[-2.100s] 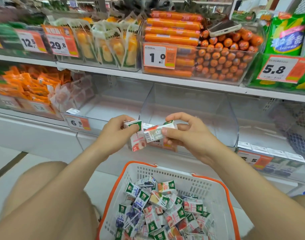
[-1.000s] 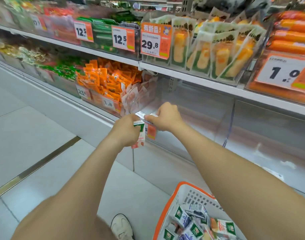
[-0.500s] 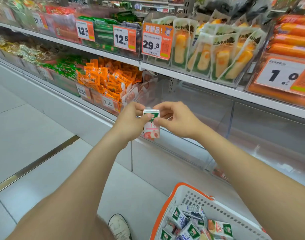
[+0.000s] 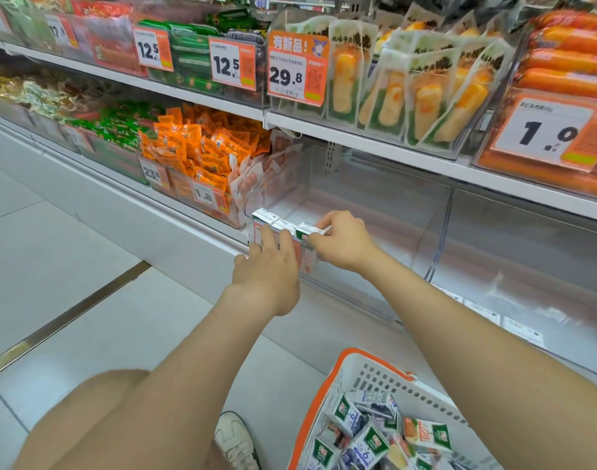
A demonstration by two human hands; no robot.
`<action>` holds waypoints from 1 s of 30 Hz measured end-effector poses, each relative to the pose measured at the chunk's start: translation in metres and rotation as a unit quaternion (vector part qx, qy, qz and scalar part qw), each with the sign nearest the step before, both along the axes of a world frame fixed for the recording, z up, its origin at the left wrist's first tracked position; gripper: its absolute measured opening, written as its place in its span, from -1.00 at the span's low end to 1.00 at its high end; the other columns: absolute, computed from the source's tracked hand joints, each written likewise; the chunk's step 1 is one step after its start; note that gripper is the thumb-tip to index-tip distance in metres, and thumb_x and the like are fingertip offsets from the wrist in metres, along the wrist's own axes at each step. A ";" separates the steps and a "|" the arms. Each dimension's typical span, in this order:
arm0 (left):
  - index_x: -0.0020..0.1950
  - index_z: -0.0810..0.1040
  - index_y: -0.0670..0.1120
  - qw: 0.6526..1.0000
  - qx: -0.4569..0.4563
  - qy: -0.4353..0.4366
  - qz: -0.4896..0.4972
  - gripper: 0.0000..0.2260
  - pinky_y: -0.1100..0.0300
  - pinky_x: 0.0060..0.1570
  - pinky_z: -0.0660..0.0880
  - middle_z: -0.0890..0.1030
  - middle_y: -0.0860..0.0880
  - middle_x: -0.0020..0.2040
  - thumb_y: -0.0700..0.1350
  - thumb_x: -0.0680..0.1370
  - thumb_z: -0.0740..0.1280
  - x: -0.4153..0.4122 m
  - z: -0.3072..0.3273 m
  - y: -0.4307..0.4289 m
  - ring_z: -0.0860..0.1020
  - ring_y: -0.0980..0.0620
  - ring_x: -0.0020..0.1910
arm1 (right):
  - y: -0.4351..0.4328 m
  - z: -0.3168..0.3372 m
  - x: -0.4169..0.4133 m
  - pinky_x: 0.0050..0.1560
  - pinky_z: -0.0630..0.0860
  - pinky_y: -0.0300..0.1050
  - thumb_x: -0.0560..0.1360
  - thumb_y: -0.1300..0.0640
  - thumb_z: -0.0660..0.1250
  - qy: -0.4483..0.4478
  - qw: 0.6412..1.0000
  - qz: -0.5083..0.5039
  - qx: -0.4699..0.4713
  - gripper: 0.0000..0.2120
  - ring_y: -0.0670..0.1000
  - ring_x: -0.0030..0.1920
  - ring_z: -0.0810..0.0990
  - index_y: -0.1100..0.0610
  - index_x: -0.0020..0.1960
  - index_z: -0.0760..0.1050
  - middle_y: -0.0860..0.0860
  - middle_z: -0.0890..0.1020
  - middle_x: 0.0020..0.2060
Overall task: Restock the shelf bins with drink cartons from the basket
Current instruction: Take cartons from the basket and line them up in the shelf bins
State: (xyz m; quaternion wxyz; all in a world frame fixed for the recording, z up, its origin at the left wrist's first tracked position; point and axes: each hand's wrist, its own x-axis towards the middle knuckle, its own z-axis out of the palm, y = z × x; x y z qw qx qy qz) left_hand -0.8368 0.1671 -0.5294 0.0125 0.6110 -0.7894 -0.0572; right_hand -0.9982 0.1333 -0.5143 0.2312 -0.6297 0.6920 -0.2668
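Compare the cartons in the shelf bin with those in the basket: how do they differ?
The cartons in the bin stand upright in one row; the cartons in the basket lie in a loose heap, tilted every way. The bin holds three, the basket many. The left hand and the right hand touch the bin cartons; nothing touches the basket ones. Both are small, with green and white tops.

My forearms point(image 4: 195, 351) are bare right up to where they leave the picture, with no sleeve over them. My left hand point(image 4: 266, 266) and right hand point(image 4: 344, 244) are bare too. My left leg point(image 4: 86, 418) is bare at the knee. On the floor I wear an off-white sneaker point(image 4: 234, 439) with pale laces, a rounded toe and a darker edge on its right side.
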 end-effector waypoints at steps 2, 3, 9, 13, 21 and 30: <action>0.58 0.03 -0.15 1.000 -0.014 -0.008 0.013 -0.31 -0.16 0.21 0.43 0.08 -0.24 0.60 -0.03 0.60 0.35 -0.002 -0.005 0.000 0.35 -0.31 0.48 | -0.003 0.002 0.000 -0.03 0.67 0.23 0.50 0.07 0.24 0.006 0.999 0.030 0.039 -0.66 0.28 -0.09 0.67 0.34 0.00 0.60 0.33 0.70 -0.13; 0.60 0.00 -0.15 0.999 -0.020 -0.014 0.022 -0.28 -0.16 0.23 0.43 0.05 -0.24 0.63 -0.02 0.60 0.35 -0.002 -0.006 0.000 0.35 -0.30 0.50 | -0.003 0.003 -0.003 0.00 0.66 0.26 0.52 0.08 0.22 0.017 0.998 0.042 0.050 -0.64 0.28 -0.12 0.67 0.36 0.03 0.59 0.34 0.69 -0.08; 0.61 0.02 -0.24 0.997 -0.045 -0.037 0.057 -0.25 -0.13 0.25 0.45 0.09 -0.31 0.62 0.01 0.59 0.34 -0.019 -0.007 0.011 0.36 -0.33 0.47 | 0.022 0.005 -0.020 0.17 0.47 -0.02 0.62 0.10 0.18 0.096 0.994 0.045 -0.022 -0.67 0.16 0.15 0.50 0.21 0.26 0.57 0.11 0.71 0.00; 0.43 0.22 -0.13 0.992 -0.122 0.001 -0.018 -0.46 -0.01 0.03 0.44 0.31 -0.17 0.35 -0.05 0.54 0.38 -0.043 -0.008 0.033 0.45 -0.21 0.27 | 0.074 0.010 -0.042 0.12 0.56 -0.02 0.56 0.14 0.23 0.134 0.972 0.039 -0.190 -0.69 0.06 0.07 0.63 0.12 0.26 0.58 0.01 0.70 0.03; 0.22 0.42 -0.06 0.975 -0.067 0.020 -0.212 -0.76 0.02 -0.12 0.40 0.56 -0.12 0.13 -0.05 0.58 0.31 -0.106 -0.026 0.106 0.56 -0.23 0.11 | 0.212 -0.006 -0.115 -0.23 0.59 0.04 0.39 0.03 0.08 0.232 0.965 0.075 -0.092 -0.71 0.10 -0.28 0.61 0.01 -0.15 0.58 -0.05 0.67 -0.30; 0.15 0.63 -0.09 0.884 0.245 -0.199 -0.345 -0.81 -0.04 -0.03 0.61 0.66 -0.14 0.20 -0.20 0.58 0.30 -0.151 -0.157 0.129 0.65 -0.13 0.02 | 0.281 -0.109 -0.164 -0.15 0.62 0.04 0.56 0.19 0.22 0.316 0.903 0.150 0.249 -0.84 0.19 -0.18 0.59 0.12 -0.17 0.50 0.10 0.52 -0.21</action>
